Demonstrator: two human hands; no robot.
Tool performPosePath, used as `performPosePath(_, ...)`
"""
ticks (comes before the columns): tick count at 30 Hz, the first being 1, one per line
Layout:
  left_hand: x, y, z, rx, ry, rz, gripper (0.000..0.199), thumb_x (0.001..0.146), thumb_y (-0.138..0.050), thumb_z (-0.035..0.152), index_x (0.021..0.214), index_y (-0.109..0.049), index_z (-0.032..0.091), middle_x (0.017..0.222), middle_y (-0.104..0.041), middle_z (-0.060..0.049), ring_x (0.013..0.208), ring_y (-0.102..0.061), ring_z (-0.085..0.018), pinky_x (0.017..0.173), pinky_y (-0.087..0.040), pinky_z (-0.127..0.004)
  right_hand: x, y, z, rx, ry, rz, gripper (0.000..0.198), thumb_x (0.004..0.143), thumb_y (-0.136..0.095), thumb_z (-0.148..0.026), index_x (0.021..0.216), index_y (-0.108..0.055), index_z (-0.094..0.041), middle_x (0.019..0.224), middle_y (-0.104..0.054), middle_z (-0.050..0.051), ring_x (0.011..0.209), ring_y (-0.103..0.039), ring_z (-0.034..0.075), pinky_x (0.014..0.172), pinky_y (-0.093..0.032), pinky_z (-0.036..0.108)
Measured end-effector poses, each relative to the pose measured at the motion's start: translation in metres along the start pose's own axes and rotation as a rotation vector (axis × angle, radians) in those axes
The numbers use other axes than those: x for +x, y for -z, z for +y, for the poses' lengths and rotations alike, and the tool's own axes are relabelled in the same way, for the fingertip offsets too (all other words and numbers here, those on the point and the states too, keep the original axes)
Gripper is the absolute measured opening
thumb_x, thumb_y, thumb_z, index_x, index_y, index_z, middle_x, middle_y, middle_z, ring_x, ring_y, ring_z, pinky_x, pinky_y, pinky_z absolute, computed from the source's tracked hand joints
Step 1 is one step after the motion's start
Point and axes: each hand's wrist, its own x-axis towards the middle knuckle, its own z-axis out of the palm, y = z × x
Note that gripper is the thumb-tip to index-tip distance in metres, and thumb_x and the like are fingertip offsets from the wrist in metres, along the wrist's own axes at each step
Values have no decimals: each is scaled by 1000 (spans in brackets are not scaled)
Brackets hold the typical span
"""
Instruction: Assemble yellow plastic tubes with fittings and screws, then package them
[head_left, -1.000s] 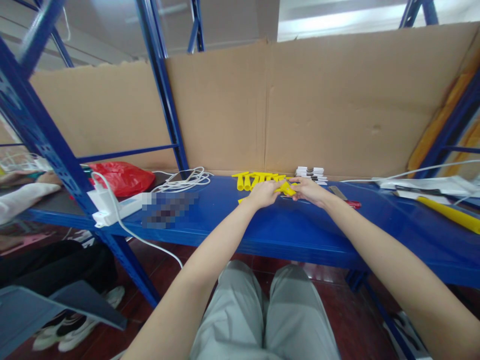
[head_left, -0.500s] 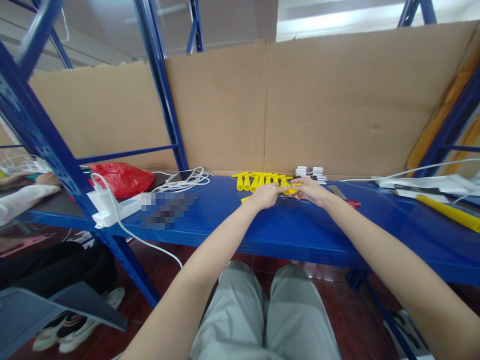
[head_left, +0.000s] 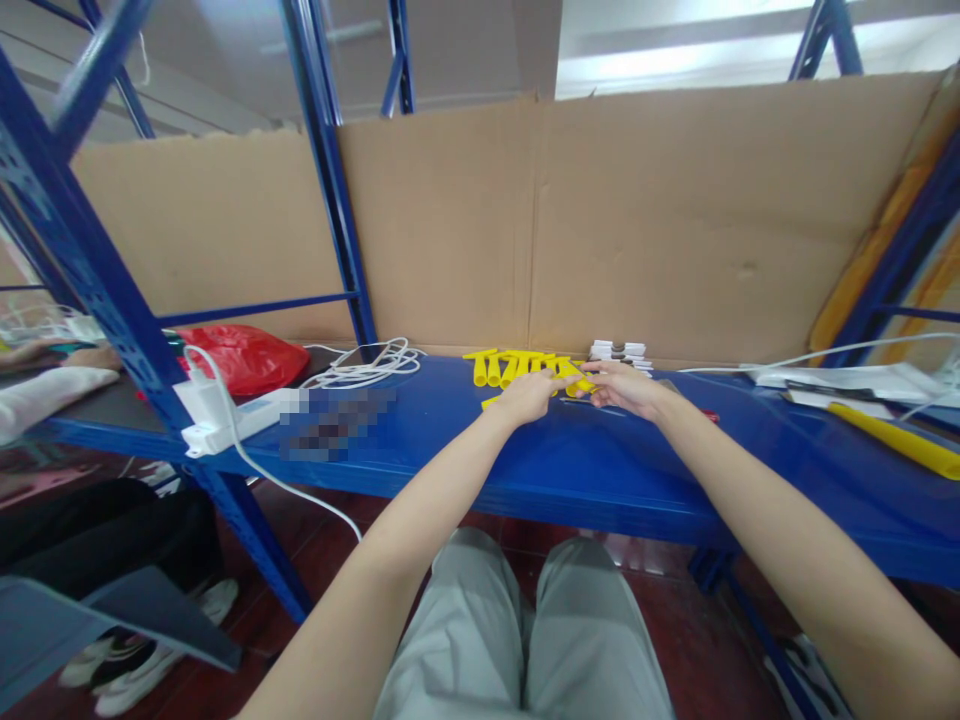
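Observation:
Both my hands reach to the middle of the blue shelf. A yellow T-shaped plastic piece lies between them. My left hand, palm down, has its fingers closed with the tips at the piece's left side. My right hand pinches the same piece from the right, thumb low and fingers bent over it. Several like yellow T-shaped pieces stand in a row just behind, partly hidden by my left hand. A thin metal rod-like tool lies under my right hand.
White clip-like parts are stacked by the cardboard wall. Left are coiled white cable, a power strip and a red bag. Right lies a yellow roll. A co-worker's sleeve shows far left.
My right hand has opened out slightly and shifted a little right. The yellow piece between my hands is now more tilted, close to the row. The camera view has shifted slightly.

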Motion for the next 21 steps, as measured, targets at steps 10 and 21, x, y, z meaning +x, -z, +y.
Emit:
performPosePath(10,1,-2,1,1,25,27,64,89,-41,3,147,-46,31,128,-63,-10,109,-64,-23,95,-48,-36,-1,-1,-2,8,-2,-22,18,83,-60,-7,96,-57,-19,61,-63,-1,43,-46,7,44,-39,17)
performPosePath(21,7,-2,-7,-291,196,229,61,89,-46,4,146,-47,24,123,-64,-12,109,-63,-22,96,-48,-35,11,103,15,-1243,-145,656,28,81,-63,-32,105,-74,-23,110,-72,14,111,-63,34,94,-46,50)
